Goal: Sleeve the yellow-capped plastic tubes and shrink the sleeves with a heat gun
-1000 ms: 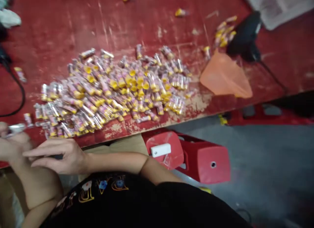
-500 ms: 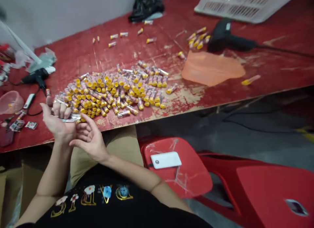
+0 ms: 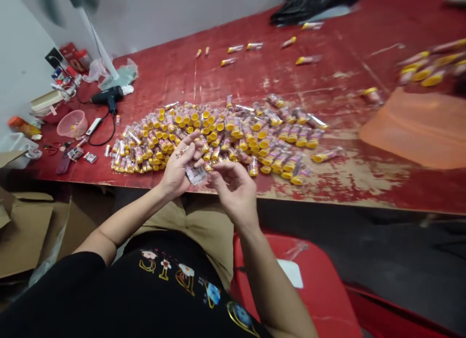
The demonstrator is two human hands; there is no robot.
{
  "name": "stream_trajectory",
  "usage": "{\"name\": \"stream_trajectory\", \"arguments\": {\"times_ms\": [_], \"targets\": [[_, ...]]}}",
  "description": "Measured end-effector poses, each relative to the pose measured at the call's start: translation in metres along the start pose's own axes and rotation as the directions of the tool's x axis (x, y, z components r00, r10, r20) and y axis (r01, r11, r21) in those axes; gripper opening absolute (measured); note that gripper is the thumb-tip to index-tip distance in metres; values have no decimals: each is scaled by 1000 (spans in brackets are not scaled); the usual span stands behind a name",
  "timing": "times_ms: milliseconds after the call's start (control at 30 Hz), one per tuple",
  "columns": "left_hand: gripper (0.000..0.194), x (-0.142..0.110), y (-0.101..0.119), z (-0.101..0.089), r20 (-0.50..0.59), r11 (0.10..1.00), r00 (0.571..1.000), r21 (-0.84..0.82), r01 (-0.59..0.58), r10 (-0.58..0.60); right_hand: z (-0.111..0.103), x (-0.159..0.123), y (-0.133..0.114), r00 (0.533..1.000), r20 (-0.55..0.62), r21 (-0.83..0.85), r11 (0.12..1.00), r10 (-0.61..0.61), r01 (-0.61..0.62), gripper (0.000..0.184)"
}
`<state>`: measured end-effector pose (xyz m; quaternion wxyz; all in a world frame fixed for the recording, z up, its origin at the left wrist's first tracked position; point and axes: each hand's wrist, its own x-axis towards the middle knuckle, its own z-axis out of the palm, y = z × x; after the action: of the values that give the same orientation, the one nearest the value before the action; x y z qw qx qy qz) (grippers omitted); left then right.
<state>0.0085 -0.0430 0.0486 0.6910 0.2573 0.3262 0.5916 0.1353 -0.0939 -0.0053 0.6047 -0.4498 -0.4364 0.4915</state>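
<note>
My left hand (image 3: 177, 169) is palm up at the table's front edge, its fingers curled round a small clear plastic sleeve (image 3: 195, 175) with printing on it. To the right, my right hand (image 3: 238, 190) has thumb and index finger brought together beside the sleeve's end; what lies between the fingertips is too small to make out. Just beyond both hands spreads a large heap of small tubes (image 3: 218, 129) with yellow caps and clear wrapping. Part of the heap is hidden behind my fingers.
The red table (image 3: 156, 80) carries several scattered tubes, an orange sheet (image 3: 418, 129) and a black bag (image 3: 315, 5). At left are a heat gun (image 3: 109, 96) with its cord and a pink basket (image 3: 72, 123). A red chair (image 3: 309, 270) stands beside me; cardboard (image 3: 27, 236) lies lower left.
The view has swung left, so the table's left end shows more and the white crate is nearly out of sight. My hands have shifted from the heap's left end towards its middle front.
</note>
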Motion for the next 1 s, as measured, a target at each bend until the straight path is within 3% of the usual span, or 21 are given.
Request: {"name": "stream_trajectory", "arguments": {"times_ms": [133, 333, 533, 667, 800, 1000], "targets": [[32, -4, -5, -22, 26, 999, 999, 13, 38, -38, 20, 15, 16, 999, 25, -44, 999, 26, -25, 41], [30, -7, 8, -53, 44, 983, 986, -83, 162, -159, 47, 14, 32, 997, 62, -141, 990, 40, -31, 37], [22, 0, 14, -88, -144, 979, 976, -147, 140, -161, 59, 17, 50, 999, 5, -206, 978, 41, -39, 40], [28, -7, 2, -111, -283, 995, 954, -13, 96, -96, 56, 17, 55, 999, 6, -251, 967, 52, -49, 38], [57, -18, -15, -118, -275, 980, 960, 172, 96, -46, 49, 13, 52, 989, 144, -369, 929, 26, 29, 32], [62, -10, -20, -108, -348, 986, 937, 142, 82, -28, 52, 21, 52, 970, 243, -353, 934, 28, 61, 37]]}}
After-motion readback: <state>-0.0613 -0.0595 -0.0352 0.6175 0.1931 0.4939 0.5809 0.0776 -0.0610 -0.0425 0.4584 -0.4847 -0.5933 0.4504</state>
